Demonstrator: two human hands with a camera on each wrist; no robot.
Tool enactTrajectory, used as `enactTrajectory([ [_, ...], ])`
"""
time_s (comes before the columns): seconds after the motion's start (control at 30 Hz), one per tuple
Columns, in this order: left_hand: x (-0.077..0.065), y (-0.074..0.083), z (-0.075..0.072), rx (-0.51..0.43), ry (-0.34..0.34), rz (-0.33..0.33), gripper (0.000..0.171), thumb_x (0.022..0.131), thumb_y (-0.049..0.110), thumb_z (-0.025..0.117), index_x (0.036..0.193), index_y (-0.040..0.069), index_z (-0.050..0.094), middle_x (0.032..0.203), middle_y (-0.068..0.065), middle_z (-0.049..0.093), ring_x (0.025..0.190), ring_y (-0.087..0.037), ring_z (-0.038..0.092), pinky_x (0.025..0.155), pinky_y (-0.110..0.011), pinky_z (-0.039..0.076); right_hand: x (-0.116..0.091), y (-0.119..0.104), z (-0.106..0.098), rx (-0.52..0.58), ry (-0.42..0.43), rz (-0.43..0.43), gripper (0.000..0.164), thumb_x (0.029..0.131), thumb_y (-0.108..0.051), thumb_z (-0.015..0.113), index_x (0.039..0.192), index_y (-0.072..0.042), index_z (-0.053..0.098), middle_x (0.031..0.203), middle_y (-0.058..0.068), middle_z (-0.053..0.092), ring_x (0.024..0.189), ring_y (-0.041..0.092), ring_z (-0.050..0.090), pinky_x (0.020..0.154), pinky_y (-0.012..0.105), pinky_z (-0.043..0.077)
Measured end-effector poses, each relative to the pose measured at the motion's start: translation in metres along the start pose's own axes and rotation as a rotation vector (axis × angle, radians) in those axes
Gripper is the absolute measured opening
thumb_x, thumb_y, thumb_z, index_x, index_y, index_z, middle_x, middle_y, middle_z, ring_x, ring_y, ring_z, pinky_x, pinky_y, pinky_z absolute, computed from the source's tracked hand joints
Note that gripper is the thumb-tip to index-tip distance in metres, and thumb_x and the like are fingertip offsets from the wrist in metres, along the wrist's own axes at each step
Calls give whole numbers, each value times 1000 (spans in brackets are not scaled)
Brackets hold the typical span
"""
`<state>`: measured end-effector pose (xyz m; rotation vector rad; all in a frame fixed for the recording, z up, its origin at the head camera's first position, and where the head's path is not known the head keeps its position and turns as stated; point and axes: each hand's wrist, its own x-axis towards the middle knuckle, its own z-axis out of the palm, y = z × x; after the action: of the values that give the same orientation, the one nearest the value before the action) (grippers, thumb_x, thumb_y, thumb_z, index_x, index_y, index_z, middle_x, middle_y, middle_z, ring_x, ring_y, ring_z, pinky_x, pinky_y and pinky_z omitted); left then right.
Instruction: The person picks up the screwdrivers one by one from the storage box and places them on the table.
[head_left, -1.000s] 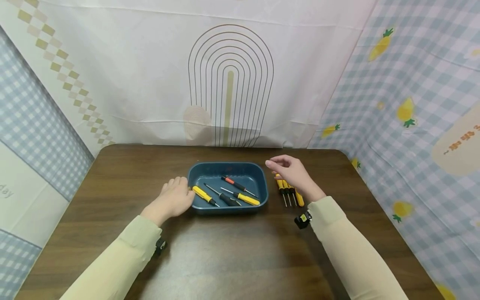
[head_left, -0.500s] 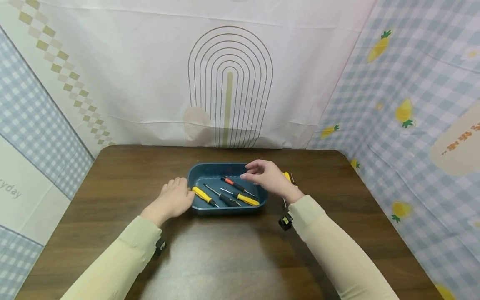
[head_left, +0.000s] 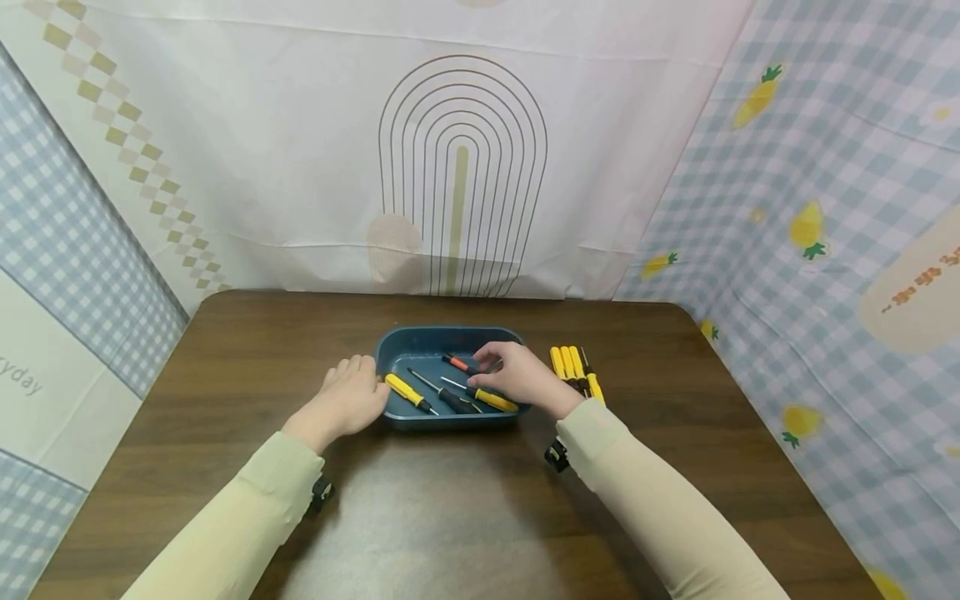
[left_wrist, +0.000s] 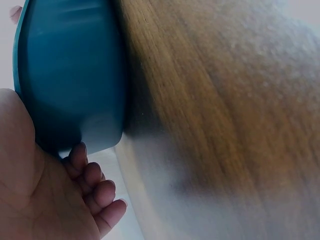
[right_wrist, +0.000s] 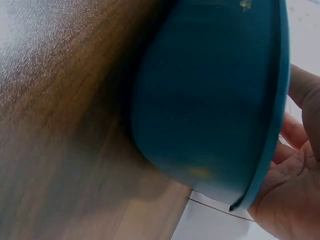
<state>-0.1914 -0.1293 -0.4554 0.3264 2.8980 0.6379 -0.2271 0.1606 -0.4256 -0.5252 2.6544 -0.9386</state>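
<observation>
A dark blue bin (head_left: 420, 419) sits on the table with several screwdrivers inside. My left hand (head_left: 348, 396) grips its left end; in the left wrist view the fingers curl against the outer wall (left_wrist: 75, 70). Over the bin's right side, my right hand (head_left: 517, 375) is lowered past the rim, thumb and fingers apart with nothing visible between them. Just below the fingers is a black-and-yellow screwdriver (head_left: 497, 402), and the red-and-black screwdriver (head_left: 459, 363) lies partly hidden behind them. Farther left are a black-handled screwdriver (head_left: 456, 403) and another yellow one (head_left: 405, 389).
Right of the bin, several yellow-handled screwdrivers (head_left: 567, 362) lie side by side on the wooden table (head_left: 450, 517), partly covered by the right wrist. Printed cloth (head_left: 315, 150) hangs behind the table and along both sides.
My right hand has moved left from above the row of yellow screwdrivers and down into the bin, uncovering the row's handles. The left hand and the bin have stayed in place.
</observation>
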Motion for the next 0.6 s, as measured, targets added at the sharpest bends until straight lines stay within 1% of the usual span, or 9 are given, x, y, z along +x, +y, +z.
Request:
enactTrajectory([
  [0.13, 0, 1, 0, -3, -2, -1, 39, 94, 29, 46, 114, -4, 48, 99, -11, 46, 94, -29, 41, 82, -44, 34, 2, 0, 5, -17, -24, 5, 40, 85, -31, 74, 119, -12, 64, 103, -2, 61, 92, 16, 57, 81, 35, 49],
  [0.3, -1, 1, -1, -5, -6, -2, 40, 94, 29, 46, 115, -5, 47, 99, -11, 46, 95, -29, 41, 82, -44, 35, 6, -2, 10, -54, -48, 20, 35, 85, -26, 74, 116, -10, 65, 96, -3, 62, 88, 17, 57, 81, 35, 48],
  [0.47, -1, 1, -1, -2, 0, 3, 37, 94, 29, 46, 112, -4, 48, 98, -11, 46, 94, -29, 41, 82, -44, 34, 9, -4, 14, -85, -75, 30, 36, 85, -23, 75, 116, -8, 66, 91, -3, 63, 83, 16, 58, 78, 33, 48],
  [0.6, 0, 1, -1, -2, -2, 1, 37, 94, 29, 46, 112, -4, 48, 97, -11, 45, 94, -29, 41, 81, -44, 34, 11, -5, 18, -97, -80, 44, 34, 85, -20, 75, 115, -8, 66, 87, -2, 63, 80, 15, 57, 75, 32, 47],
])
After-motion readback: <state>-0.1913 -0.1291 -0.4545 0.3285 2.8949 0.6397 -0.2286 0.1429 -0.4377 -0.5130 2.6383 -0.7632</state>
